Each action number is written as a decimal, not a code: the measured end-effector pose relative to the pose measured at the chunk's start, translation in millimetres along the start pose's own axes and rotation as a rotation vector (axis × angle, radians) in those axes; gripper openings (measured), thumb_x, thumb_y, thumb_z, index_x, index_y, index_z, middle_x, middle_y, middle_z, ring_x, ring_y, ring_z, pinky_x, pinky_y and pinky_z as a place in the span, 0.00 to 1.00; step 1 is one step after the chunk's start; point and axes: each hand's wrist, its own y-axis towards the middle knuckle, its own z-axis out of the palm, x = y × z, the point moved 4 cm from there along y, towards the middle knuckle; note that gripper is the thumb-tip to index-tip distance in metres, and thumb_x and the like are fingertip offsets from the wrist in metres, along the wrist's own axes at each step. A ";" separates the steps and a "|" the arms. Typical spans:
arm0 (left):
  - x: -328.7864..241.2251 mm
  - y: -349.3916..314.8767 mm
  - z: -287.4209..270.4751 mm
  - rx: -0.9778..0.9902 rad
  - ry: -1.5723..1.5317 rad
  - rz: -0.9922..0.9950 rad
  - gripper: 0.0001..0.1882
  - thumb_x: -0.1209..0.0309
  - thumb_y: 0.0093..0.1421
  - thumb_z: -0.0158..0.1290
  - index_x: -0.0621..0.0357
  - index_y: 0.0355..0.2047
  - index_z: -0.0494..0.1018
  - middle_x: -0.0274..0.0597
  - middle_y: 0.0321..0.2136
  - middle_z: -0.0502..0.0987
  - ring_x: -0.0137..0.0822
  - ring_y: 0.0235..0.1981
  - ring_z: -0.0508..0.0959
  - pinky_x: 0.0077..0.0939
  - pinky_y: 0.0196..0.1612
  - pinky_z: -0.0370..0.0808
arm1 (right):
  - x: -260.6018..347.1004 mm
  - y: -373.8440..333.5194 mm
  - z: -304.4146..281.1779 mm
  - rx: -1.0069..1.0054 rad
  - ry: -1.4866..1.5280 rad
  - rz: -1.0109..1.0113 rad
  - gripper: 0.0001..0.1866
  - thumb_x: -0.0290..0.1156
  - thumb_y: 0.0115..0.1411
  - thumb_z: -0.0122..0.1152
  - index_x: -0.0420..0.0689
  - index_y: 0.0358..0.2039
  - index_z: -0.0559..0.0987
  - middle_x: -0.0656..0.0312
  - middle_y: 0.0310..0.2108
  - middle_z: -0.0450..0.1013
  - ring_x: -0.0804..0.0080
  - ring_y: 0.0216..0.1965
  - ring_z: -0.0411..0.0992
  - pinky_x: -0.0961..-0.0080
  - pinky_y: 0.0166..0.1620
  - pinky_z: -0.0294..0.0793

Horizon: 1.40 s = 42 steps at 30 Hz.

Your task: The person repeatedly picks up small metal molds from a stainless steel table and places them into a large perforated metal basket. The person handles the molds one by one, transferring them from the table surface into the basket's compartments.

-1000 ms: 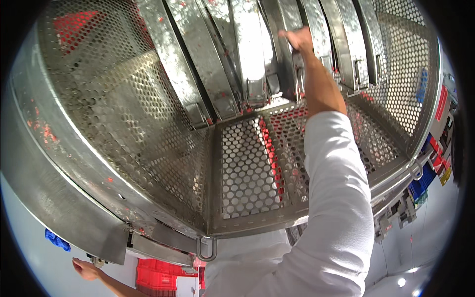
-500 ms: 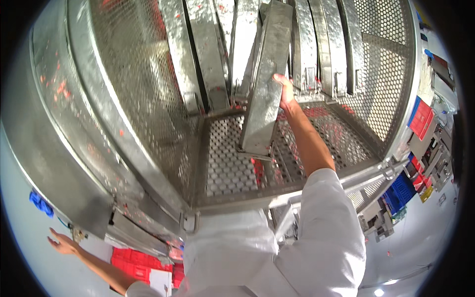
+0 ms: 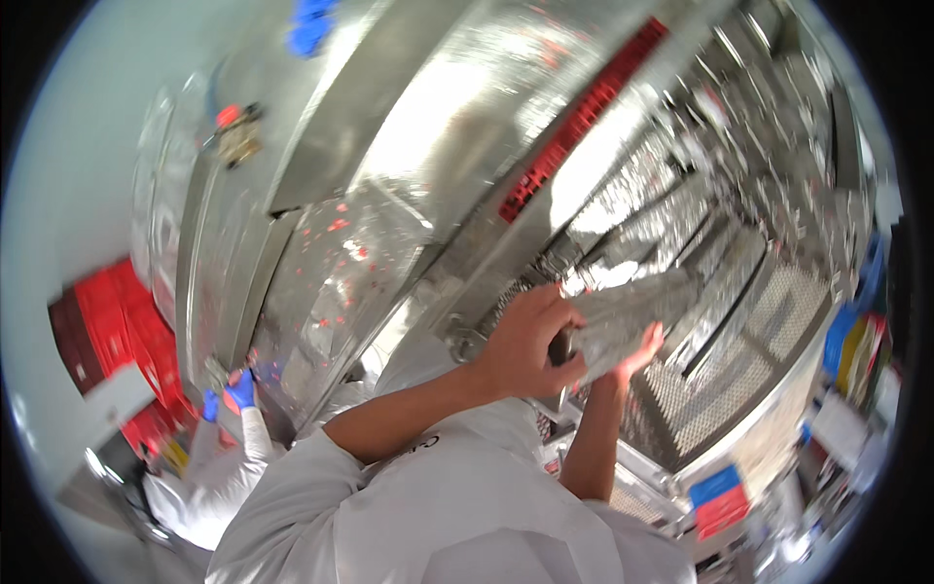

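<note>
A long grey metal mould (image 3: 637, 313) is held between my two hands, tilted with its far end pointing right. My left hand (image 3: 530, 341) has its fingers curled around the near end. My right hand (image 3: 639, 352) grips the mould's side lower down, with the thumb showing along it. Under and beyond it is a metal cage with perforated walls (image 3: 699, 401), where several similar moulds (image 3: 725, 311) lie side by side. Motion blurs the cage's far part.
To the left is a steel worktop (image 3: 331, 268) with pink scraps on it. A co-worker's blue-gloved hand (image 3: 240, 389) is at the lower left, near red crates (image 3: 126, 316). A blue-and-red bin (image 3: 718, 501) stands at the lower right.
My left hand has come from the far left, empty, onto the mould's end. The mould has swung from upright to slanting, out of its place in the cage. The view has turned left.
</note>
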 end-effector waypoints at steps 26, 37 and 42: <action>384.9 -383.5 -233.9 -1.444 -1.121 -0.859 0.30 0.45 0.66 0.45 0.64 0.41 0.76 0.49 0.42 0.77 0.42 0.44 0.74 0.35 0.53 0.67 | -389.0 -257.6 316.8 1.963 -2.471 -1.227 0.61 0.47 0.42 0.77 0.34 0.69 0.54 0.41 0.71 0.49 0.45 0.75 0.41 0.47 0.74 0.37; 214.2 -343.2 -324.5 -0.658 0.149 0.036 0.10 0.64 0.65 0.56 0.57 0.39 0.75 0.47 0.42 0.78 0.46 0.49 0.76 0.38 0.54 0.71 | -457.6 -193.1 300.7 2.563 -2.341 -0.632 0.44 0.42 0.31 0.76 0.37 0.50 0.69 0.50 0.49 0.68 0.52 0.55 0.67 0.56 0.61 0.63; 251.2 -294.0 -304.0 -0.256 0.316 0.062 0.18 0.60 0.65 0.56 0.57 0.22 0.73 0.42 0.25 0.75 0.46 0.29 0.74 0.39 0.39 0.73 | -484.8 -193.9 320.8 2.722 -2.375 -0.282 0.48 0.47 0.26 0.79 0.38 0.48 0.71 0.49 0.48 0.70 0.49 0.52 0.70 0.59 0.57 0.69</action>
